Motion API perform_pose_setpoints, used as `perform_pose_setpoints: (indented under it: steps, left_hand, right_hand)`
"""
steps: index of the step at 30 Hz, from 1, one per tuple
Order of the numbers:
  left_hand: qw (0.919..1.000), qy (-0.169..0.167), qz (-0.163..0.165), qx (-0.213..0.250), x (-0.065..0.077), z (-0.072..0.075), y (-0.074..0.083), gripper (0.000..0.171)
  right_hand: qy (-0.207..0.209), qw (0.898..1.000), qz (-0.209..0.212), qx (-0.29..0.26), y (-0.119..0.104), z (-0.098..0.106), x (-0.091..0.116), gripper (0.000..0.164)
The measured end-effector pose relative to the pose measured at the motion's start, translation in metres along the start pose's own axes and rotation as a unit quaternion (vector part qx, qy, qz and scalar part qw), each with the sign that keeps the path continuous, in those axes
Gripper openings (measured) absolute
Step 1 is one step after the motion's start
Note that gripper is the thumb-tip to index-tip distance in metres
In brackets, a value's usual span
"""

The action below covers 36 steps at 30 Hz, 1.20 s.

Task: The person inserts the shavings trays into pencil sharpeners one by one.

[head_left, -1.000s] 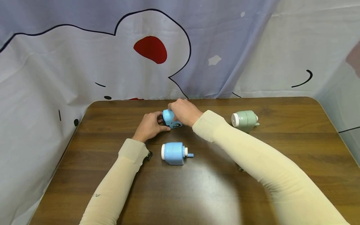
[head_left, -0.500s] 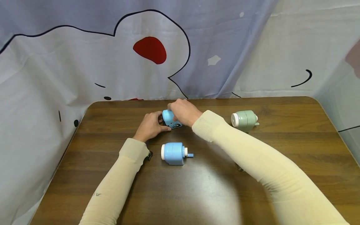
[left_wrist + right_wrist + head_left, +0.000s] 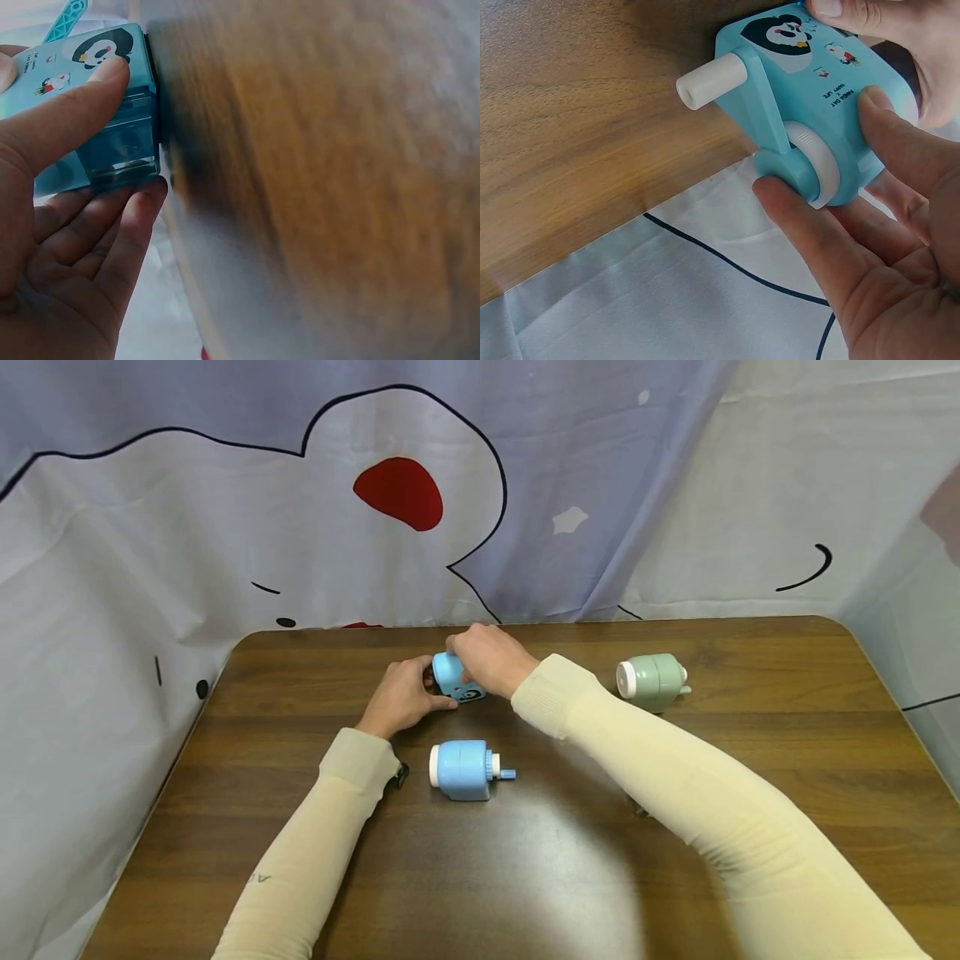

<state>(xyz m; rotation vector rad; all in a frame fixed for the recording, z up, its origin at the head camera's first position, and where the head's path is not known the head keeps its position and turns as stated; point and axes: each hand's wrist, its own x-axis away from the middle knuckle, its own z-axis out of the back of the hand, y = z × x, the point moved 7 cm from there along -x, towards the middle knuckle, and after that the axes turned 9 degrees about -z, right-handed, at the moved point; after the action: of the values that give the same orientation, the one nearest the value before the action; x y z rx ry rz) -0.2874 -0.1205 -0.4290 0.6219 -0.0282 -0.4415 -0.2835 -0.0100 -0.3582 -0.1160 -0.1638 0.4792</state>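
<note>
With thumbs and fingers on opposite sides, the left hand [image 3: 402, 697] and right hand [image 3: 491, 658] pinch a turquoise, panda-printed plastic pencil sharpener [image 3: 832, 82] near the far edge of the brown wood-grain table [image 3: 300, 693]. A light-blue rounded plastic device [image 3: 463, 770] sits nearer the person, a sage-green plastic device [image 3: 654, 681] well apart rightward.

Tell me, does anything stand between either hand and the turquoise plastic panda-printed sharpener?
Nothing visible does: the left hand and right hand both grip the turquoise plastic panda-printed sharpener. The boxy blue plastic sharpener sits apart, nearer the person.
</note>
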Motion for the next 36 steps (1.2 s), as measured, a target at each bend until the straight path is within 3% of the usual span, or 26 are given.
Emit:
perform_pose_setpoints:
  steps: [18, 30, 36]
  left_hand:
    - [1.0000, 0.003, -0.003, -0.002, -0.0035, -0.0024, 0.0035, 0.049]
    - [0.9997, -0.026, -0.001, -0.003, -0.0065, -0.0047, 0.0058, 0.051]
    - [0.9990, -0.043, 0.007, 0.001, -0.0038, -0.0062, 0.0054, 0.065]
  right_hand:
    - [-0.001, 1.000, -0.001, -0.003, 0.0015, -0.0005, 0.0011, 0.043]
    - [0.003, 1.000, 0.013, -0.002, 0.0013, 0.0018, 0.0019, 0.044]
    - [-0.017, 1.000, 0.010, -0.005, 0.0029, 0.0067, 0.0022, 0.067]
